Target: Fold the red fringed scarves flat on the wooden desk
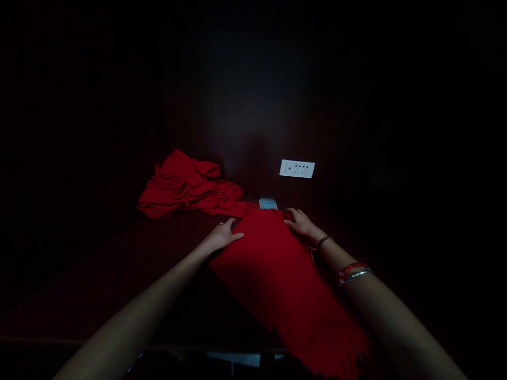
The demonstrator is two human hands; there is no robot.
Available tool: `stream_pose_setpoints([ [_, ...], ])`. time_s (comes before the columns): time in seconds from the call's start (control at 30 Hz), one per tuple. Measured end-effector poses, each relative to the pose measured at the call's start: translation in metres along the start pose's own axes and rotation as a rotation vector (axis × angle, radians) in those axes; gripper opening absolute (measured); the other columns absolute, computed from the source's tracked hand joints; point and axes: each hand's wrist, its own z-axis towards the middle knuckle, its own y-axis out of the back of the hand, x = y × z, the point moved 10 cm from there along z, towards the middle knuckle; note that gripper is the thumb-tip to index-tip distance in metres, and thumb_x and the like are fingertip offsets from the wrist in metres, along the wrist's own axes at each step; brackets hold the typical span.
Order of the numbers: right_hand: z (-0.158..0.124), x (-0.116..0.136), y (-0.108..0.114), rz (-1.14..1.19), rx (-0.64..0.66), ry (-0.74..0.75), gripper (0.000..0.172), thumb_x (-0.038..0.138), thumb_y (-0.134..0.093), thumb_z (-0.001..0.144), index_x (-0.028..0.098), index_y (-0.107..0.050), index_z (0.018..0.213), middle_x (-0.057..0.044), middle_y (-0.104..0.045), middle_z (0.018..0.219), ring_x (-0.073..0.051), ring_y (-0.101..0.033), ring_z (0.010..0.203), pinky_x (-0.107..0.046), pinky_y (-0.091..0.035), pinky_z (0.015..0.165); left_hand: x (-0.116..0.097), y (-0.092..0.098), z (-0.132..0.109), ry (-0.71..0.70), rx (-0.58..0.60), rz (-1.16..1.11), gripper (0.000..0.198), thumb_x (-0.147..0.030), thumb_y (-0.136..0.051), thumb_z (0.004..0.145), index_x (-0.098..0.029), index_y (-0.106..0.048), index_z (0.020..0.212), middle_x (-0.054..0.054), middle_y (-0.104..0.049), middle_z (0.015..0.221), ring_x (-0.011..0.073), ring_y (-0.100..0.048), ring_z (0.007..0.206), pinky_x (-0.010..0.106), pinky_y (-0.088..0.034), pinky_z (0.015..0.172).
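Note:
A long red scarf [273,264] with a fringed end lies over the dark surface and hangs down past its front edge at the lower right. At its left edge, my left hand [222,236] has the thumb on top of the cloth, with the other fingers at the side and partly hidden. Across from it, my right hand [301,222] grips the far right corner between thumb and curled fingers. A crumpled heap of red fringed cloth [186,184] rests at the back left, close to the scarf's far end. A small tag [313,255] shows beside the scarf's right edge.
On the dark back wall [245,105] is a white socket plate [297,169]. Behind the scarf's far end sits a small pale rectangular object [268,203]. The dark tabletop [130,274] ends at a front edge low in view. Much of the surroundings is too dark to make out.

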Motion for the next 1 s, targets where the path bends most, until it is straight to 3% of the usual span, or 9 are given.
stream_pose_setpoints([
  [0.2, 0.007, -0.017, -0.008, -0.023, 0.025, -0.167, 0.024, 0.015, -0.044, 0.074, 0.012, -0.057, 0.094, -0.01, -0.058, 0.091, -0.016, -0.053, 0.085, -0.021, -0.038, 0.071, 0.016, -0.011, 0.006, 0.066, 0.022, -0.169, 0.042, -0.023, -0.053, 0.066, -0.015, -0.049, 0.107, 0.0, -0.056, 0.07, 0.0122, -0.052, 0.062, 0.019, -0.038, 0.055],
  [0.27, 0.01, -0.02, -0.003, -0.012, 0.006, -0.175, 0.024, 0.015, -0.041, 0.075, 0.013, -0.058, 0.092, -0.009, -0.059, 0.09, -0.014, -0.054, 0.083, -0.02, -0.038, 0.069, 0.019, -0.011, 0.008, 0.068, 0.016, -0.193, 0.041, -0.022, -0.049, 0.07, -0.014, -0.047, 0.11, 0.0, -0.057, 0.068, 0.0123, -0.052, 0.062, 0.02, -0.039, 0.056],
  [0.33, 0.014, -0.015, 0.001, -0.04, -0.007, -0.109, 0.029, 0.02, -0.047, 0.073, 0.015, -0.054, 0.101, -0.008, -0.056, 0.098, -0.015, -0.051, 0.087, -0.021, -0.037, 0.071, 0.016, -0.009, 0.007, 0.057, 0.01, -0.118, 0.04, -0.021, -0.044, 0.073, -0.014, -0.046, 0.112, 0.002, -0.058, 0.072, 0.0141, -0.054, 0.067, 0.022, -0.04, 0.061],
  [0.43, 0.015, 0.008, -0.009, -0.144, 0.089, 0.141, 0.039, 0.021, -0.054, 0.069, 0.022, -0.051, 0.108, -0.006, -0.051, 0.106, -0.017, -0.047, 0.094, -0.024, -0.036, 0.075, -0.005, 0.003, -0.002, -0.044, -0.099, 0.111, 0.039, -0.024, -0.041, 0.076, -0.014, -0.045, 0.114, 0.008, -0.057, 0.09, 0.0191, -0.051, 0.086, 0.028, -0.038, 0.075],
  [0.53, 0.013, 0.021, -0.027, -0.195, 0.226, 0.271, 0.027, 0.017, -0.051, 0.069, 0.023, -0.058, 0.095, -0.005, -0.055, 0.098, -0.016, -0.049, 0.089, -0.024, -0.035, 0.074, -0.039, 0.006, -0.015, -0.253, -0.168, 0.211, 0.038, -0.035, -0.037, 0.079, -0.014, -0.049, 0.108, 0.011, -0.05, 0.105, 0.0208, -0.045, 0.099, 0.03, -0.032, 0.086],
  [0.63, 0.02, 0.017, -0.029, -0.157, 0.247, 0.198, 0.014, 0.014, -0.051, 0.067, 0.02, -0.061, 0.074, -0.003, -0.059, 0.082, -0.015, -0.052, 0.079, -0.022, -0.036, 0.068, -0.056, -0.015, -0.023, -0.416, 0.024, 0.187, 0.043, -0.042, -0.03, 0.081, -0.017, -0.048, 0.11, 0.007, -0.045, 0.116, 0.0189, -0.039, 0.108, 0.029, -0.027, 0.092],
  [0.73, 0.032, 0.01, -0.015, -0.107, 0.18, 0.112, 0.013, 0.012, -0.047, 0.068, 0.018, -0.059, 0.072, -0.001, -0.06, 0.076, -0.012, -0.053, 0.071, -0.018, -0.036, 0.064, -0.054, -0.031, -0.027, -0.451, 0.22, 0.161, 0.047, -0.044, -0.029, 0.081, -0.02, -0.037, 0.12, 0.005, -0.042, 0.121, 0.0177, -0.037, 0.111, 0.028, -0.026, 0.092],
  [0.87, 0.05, -0.008, 0.014, -0.06, 0.031, -0.055, 0.027, 0.009, -0.03, 0.076, 0.013, -0.053, 0.091, -0.005, -0.059, 0.085, -0.009, -0.053, 0.069, -0.017, -0.037, 0.058, -0.051, -0.02, -0.025, -0.444, 0.204, 0.124, 0.05, -0.042, -0.045, 0.073, -0.018, -0.041, 0.117, 0.006, -0.055, 0.101, 0.0173, -0.05, 0.092, 0.026, -0.035, 0.081],
  [1.0, 0.057, -0.015, 0.013, -0.037, -0.014, -0.159, 0.022, 0.015, -0.036, 0.077, 0.011, -0.053, 0.089, -0.008, -0.059, 0.083, -0.013, -0.055, 0.072, -0.019, -0.038, 0.059, -0.048, -0.006, -0.022, -0.375, 0.165, -0.023, 0.042, -0.036, -0.046, 0.072, -0.016, -0.047, 0.109, 0.0, -0.056, 0.07, 0.0124, -0.052, 0.064, 0.022, -0.039, 0.062],
])
